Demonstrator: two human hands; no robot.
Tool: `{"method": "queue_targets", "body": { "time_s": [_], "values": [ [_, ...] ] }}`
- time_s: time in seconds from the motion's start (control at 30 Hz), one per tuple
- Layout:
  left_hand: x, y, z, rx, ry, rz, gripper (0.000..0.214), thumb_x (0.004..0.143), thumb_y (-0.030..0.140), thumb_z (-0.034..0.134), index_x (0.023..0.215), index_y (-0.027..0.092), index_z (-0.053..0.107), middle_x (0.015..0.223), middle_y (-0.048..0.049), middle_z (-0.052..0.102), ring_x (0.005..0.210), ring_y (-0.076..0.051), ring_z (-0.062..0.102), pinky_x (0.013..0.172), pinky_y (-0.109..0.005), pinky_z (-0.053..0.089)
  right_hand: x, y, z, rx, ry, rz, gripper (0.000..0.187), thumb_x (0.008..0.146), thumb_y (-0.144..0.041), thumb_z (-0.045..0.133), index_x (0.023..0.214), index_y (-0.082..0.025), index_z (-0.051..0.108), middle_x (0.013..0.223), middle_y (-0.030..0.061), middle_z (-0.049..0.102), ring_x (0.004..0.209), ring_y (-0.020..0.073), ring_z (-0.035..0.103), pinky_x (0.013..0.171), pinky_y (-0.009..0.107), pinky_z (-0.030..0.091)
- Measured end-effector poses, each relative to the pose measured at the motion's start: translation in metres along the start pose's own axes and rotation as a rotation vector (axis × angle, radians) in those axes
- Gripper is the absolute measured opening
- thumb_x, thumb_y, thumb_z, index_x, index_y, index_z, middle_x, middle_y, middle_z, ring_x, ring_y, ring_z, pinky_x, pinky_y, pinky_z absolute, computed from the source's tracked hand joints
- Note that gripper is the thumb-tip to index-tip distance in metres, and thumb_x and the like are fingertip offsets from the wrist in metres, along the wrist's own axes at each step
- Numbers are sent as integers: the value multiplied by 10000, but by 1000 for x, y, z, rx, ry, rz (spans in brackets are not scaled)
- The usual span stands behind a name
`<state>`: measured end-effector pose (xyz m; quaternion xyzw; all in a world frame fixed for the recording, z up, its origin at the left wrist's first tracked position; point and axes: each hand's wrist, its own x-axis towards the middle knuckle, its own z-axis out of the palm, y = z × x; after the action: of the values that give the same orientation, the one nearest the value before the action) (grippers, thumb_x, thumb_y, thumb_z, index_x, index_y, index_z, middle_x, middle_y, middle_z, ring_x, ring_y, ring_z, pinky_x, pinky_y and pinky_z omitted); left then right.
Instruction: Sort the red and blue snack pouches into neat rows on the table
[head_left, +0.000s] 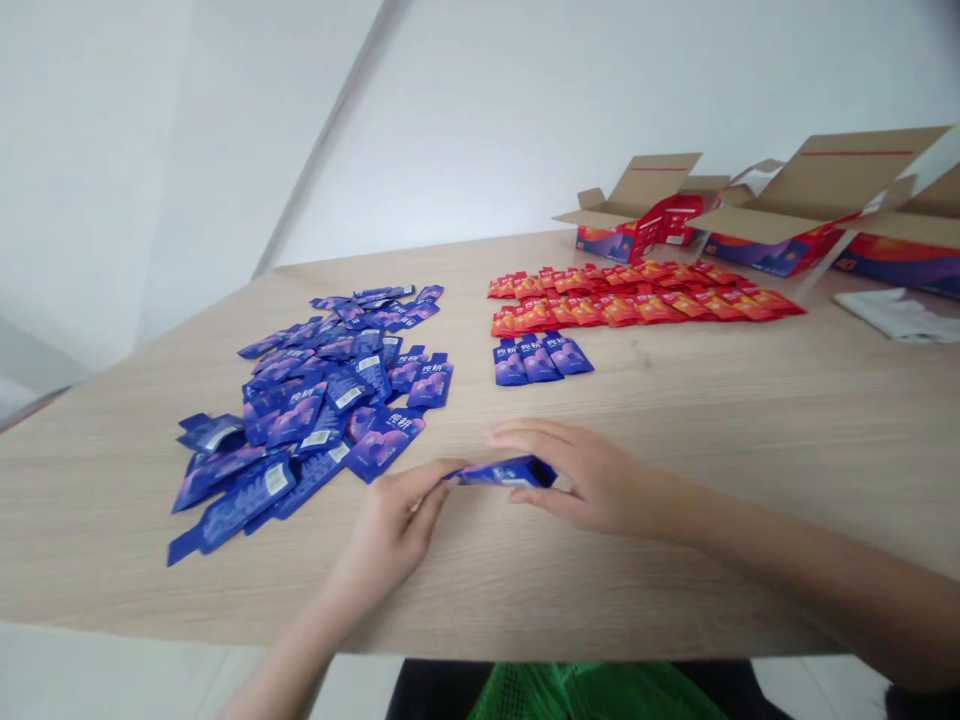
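Head camera shows me a blue sachet (491, 473) between the left hand (396, 518), pinching one end, and right hand (596, 478), parted around the other; likely light, pliable, slick: I'd grip its edges.

a pale wood-grain table (720, 430) stands against a plain white wall (487, 120). a grey strip (327, 140) slants down towards the table's far left corner. below the near edge lies a pale tiled floor (97, 670). the light is even; a reddish edge (34, 408) at far left is too blurred to name.
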<state>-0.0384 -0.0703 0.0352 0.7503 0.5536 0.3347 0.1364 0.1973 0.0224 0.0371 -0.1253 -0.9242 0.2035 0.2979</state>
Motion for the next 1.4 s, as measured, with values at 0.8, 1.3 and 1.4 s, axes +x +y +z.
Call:
{"method": "queue_targets", "body": {
  "time_s": [0.8, 1.3, 1.4],
  "values": [
    [115, -34, 128, 344, -196, 152, 497, 960, 229, 410, 1453, 168, 397, 1610, -201, 155, 1487, -375, 80, 1165, -591, 222, -65, 212, -46, -526, 279, 261, 500, 895, -66, 362, 1334, -136, 591, 1366, 103, 580, 1305, 223, 511, 1124, 424, 410],
    [143, -42, 156, 441, -258, 148, 561, 961, 338, 410, 1498, 192, 331, 1590, -211, 231, 1474, -375, 171, 1148, -615, 197, -56, 227, -27, -434, 44, 456, 605, 784, -50, 391, 1366, -115, 545, 1444, 154, 497, 1361, 240, 442, 1123, 517, 345],
    [142, -40, 153, 455, -178, 132, 537, 952, 316, 419, 1467, 170, 379, 1597, -202, 216, 1478, -388, 141, 1157, -624, 156, -60, 224, -27, -459, 117, 418, 604, 761, -54, 406, 1349, -77, 543, 1408, 166, 534, 1338, 249, 465, 1130, 499, 343]
  ]
}}
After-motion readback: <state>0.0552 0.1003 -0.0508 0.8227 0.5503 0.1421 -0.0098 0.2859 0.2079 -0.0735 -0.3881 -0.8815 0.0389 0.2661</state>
